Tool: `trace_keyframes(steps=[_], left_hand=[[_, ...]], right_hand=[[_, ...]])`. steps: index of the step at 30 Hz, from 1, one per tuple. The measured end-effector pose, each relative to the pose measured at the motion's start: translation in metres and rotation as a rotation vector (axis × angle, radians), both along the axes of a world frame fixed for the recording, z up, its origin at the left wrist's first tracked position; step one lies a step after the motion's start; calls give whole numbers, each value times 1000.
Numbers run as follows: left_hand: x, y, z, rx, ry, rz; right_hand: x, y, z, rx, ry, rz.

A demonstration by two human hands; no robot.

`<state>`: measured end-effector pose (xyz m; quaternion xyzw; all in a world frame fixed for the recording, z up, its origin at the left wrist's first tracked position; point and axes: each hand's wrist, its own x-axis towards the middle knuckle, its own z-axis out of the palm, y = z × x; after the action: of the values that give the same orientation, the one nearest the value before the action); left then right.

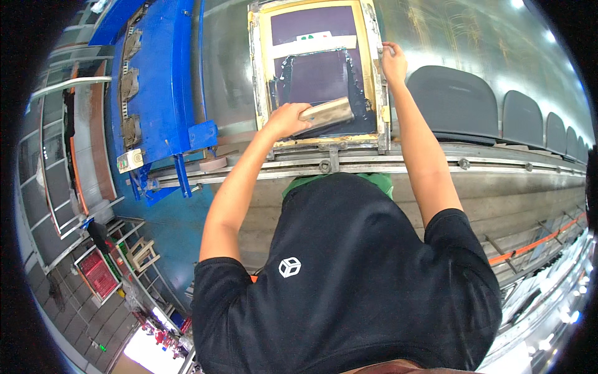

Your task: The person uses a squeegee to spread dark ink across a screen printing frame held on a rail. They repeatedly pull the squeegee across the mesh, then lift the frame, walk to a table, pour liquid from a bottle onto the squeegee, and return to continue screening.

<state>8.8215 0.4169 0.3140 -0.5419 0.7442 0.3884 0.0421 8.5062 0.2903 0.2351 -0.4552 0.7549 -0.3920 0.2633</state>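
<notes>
A wooden-framed printing screen (263,75) lies flat on the long table in front of me, its mesh covered with dark purple ink. My left hand (286,118) grips the wooden handle of a squeegee (329,112) that rests on the mesh near the frame's near edge. My right hand (393,62) holds the right rail of the frame, fingers curled over its top edge. My black shirt fills the lower middle of the view.
A blue machine carriage (156,87) stands on the table to the left of the screen. A metal rail (386,165) runs along the table's near edge. Dark grey fabric pieces (455,103) lie in a row on the table to the right. Shelving is at the lower left.
</notes>
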Motion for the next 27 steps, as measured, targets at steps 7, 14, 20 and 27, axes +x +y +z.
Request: trace_keyframes(steps=[7,14,20,27], left_hand=[[7,-81,-41,454,169,-258],[17,-123,7,-251,-75,52],[-13,-62,-26,-780,-71,112],[-24,71,-35,-767,-66,64]], right_hand=[[-15,1,-22,-155,54,59],[-2,3,-6,14,29,64],[-2,0,-5,-72,17,75],[-6,0,-7,-84,-10,91]])
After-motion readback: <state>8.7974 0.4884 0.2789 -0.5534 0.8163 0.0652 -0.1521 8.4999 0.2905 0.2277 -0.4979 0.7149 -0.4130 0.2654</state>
